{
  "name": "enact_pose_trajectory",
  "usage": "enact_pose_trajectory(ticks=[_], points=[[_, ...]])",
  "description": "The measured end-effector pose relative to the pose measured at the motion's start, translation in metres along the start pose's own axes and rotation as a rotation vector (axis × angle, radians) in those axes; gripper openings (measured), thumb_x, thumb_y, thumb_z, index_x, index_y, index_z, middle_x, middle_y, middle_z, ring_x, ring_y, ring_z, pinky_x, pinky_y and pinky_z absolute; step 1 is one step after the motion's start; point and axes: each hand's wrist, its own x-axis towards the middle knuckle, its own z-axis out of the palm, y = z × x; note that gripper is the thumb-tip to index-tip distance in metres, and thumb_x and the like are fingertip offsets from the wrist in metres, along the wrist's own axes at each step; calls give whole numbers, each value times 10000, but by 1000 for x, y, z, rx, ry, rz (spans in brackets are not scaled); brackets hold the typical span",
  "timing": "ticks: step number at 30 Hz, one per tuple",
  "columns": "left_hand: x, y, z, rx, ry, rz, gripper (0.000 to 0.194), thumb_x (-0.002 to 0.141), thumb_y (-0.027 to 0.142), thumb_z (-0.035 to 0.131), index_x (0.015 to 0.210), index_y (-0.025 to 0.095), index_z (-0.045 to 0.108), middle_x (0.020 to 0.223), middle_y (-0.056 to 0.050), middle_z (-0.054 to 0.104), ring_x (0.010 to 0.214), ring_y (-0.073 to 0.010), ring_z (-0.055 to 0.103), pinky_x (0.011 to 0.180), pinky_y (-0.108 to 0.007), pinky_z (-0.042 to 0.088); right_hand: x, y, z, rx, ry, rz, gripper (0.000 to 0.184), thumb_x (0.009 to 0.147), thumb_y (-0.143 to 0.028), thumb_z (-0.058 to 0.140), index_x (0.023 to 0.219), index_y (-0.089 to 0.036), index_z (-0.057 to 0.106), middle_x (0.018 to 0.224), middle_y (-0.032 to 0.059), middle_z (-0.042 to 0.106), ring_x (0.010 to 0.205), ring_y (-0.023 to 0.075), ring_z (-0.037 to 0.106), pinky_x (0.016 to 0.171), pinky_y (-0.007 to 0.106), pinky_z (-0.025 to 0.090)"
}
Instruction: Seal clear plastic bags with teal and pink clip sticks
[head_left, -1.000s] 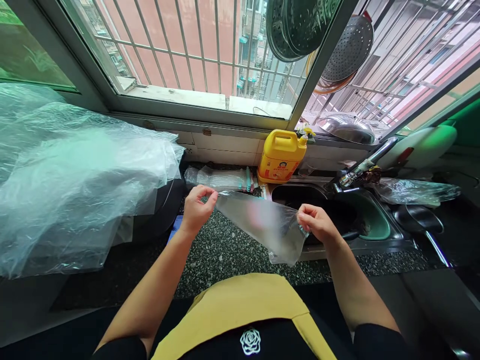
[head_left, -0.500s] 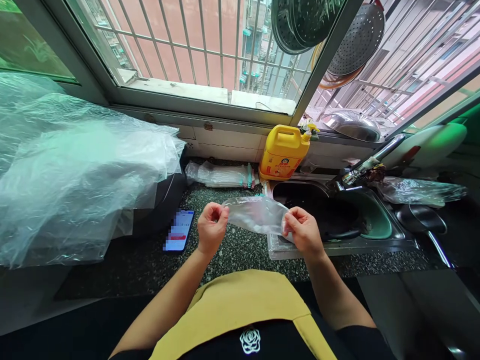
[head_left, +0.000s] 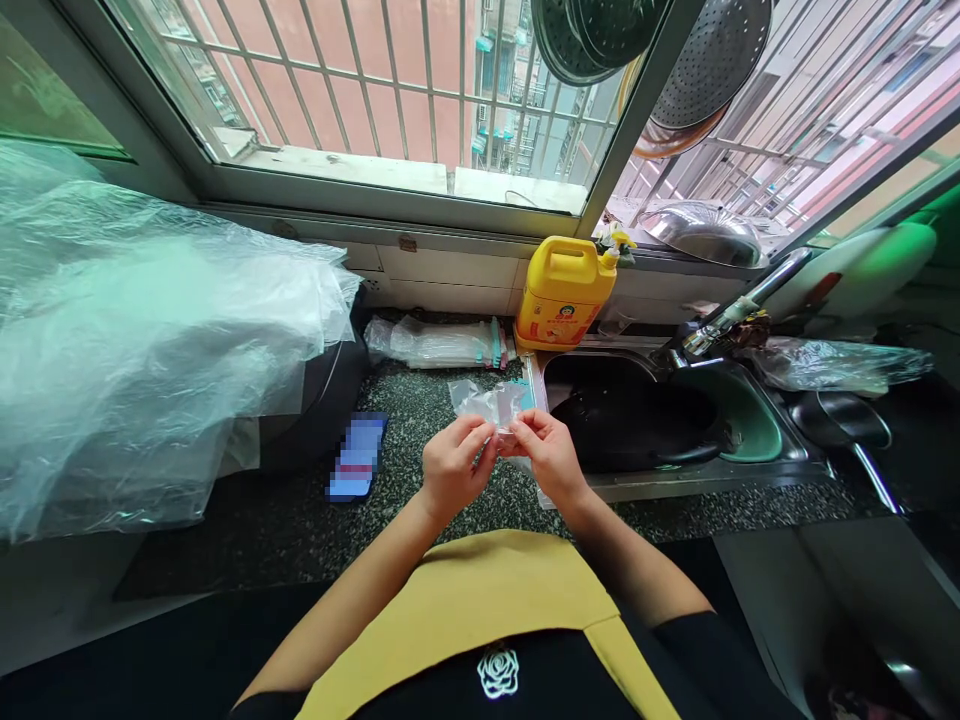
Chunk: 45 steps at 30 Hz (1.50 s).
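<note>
Colourless plastic (head_left: 480,402), yellow jug (head_left: 567,297), speckled countertop (head_left: 405,415)

Over the dark speckled table (head_left: 409,400), the left hand (head_left: 459,460) and right hand (head_left: 550,455) nearly meet, their fingertips pinching a crumpled clear plastic bag (head_left: 472,400). From the hands, a phone (head_left: 358,458) lies at nine o'clock, a broad heap of clear plastic sheeting (head_left: 165,370) spreads farther out between nine and ten, and a clear plastic package (head_left: 439,345) lies at eleven. A yellow jug (head_left: 564,300) stands at one o'clock, and a sink (head_left: 660,483) holding a dark pan (head_left: 622,430) opens at three.
</note>
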Motion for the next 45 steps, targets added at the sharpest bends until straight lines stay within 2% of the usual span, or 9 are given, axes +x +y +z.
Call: enact_pose_trajectory(ticks=[5, 11, 16, 20, 25, 33, 37, 42, 45], points=[[-2, -4, 2, 146, 15, 148, 217, 812, 339, 600, 939, 163, 605, 823, -96, 680, 690, -175, 637, 595, -265, 493, 3, 1, 3, -2, 6, -3, 371, 588, -484, 762, 655, -179, 562, 587, -44, 599, 525, 100, 603, 528, 226, 529], [3, -11, -5, 114, 18, 171, 90, 836, 168, 553, 871, 177, 635, 739, -51, 671, 631, -124, 612, 571, -219, 468, -4, -6, -2, -167, -82, -8, 343, 691, -511, 676, 726, -187, 570, 611, -14, 627, 533, 128, 616, 542, 270, 533], [8, -21, -25, -77, 29, 94, 113, 836, 158, 558, 896, 195, 646, 765, -35, 654, 664, -107, 608, 588, -191, 488, 3, -41, -29, -677, -40, -568, 164, 774, -334, 645, 884, -214, 631, 854, 51, 641, 769, 170, 621, 708, 336, 527], [15, -25, -40, -137, -4, 124, 143, 830, 139, 558, 923, 194, 650, 795, -49, 654, 711, -120, 622, 596, -196, 498, 23, -67, -33, -1049, -374, -803, 221, 701, -280, 741, 902, -238, 659, 1220, 96, 560, 1148, 258, 496, 980, 467, 406], [23, -31, -52, -203, 24, 77, 136, 823, 116, 570, 902, 185, 657, 790, -43, 637, 693, -107, 600, 590, -189, 495, 42, -70, -27, -1251, -600, -794, 34, 767, -209, 672, 749, -220, 645, 1139, 73, 621, 1102, 234, 511, 951, 448, 422], [15, -46, -56, -231, 63, -86, 102, 801, 85, 599, 808, 165, 660, 759, -25, 609, 662, -98, 577, 594, -195, 494, 29, -85, -32, -1115, -478, -863, 117, 838, -237, 570, 726, -210, 556, 978, 88, 666, 933, 204, 570, 847, 403, 476], [16, -43, -57, -295, 76, -138, 97, 813, 106, 593, 803, 168, 666, 749, -23, 602, 656, -95, 570, 574, -189, 483, 27, -87, -28, -1129, -534, -819, 69, 786, -252, 644, 820, -214, 597, 1041, 90, 659, 965, 212, 585, 850, 391, 479], [16, -44, -61, -308, 54, -156, 90, 820, 159, 601, 784, 176, 682, 735, -24, 622, 648, -101, 581, 574, -195, 488, 26, -85, -26, -1075, -495, -762, 120, 818, -161, 550, 707, -202, 570, 864, 63, 678, 829, 177, 620, 779, 336, 491], [13, -43, -63, -314, 63, -162, 91, 820, 171, 604, 778, 181, 684, 731, -23, 625, 638, -97, 579, 563, -193, 485, 22, -87, -26, -984, -457, -702, 57, 789, -225, 612, 842, -209, 599, 857, 50, 672, 807, 173, 618, 770, 321, 491]])
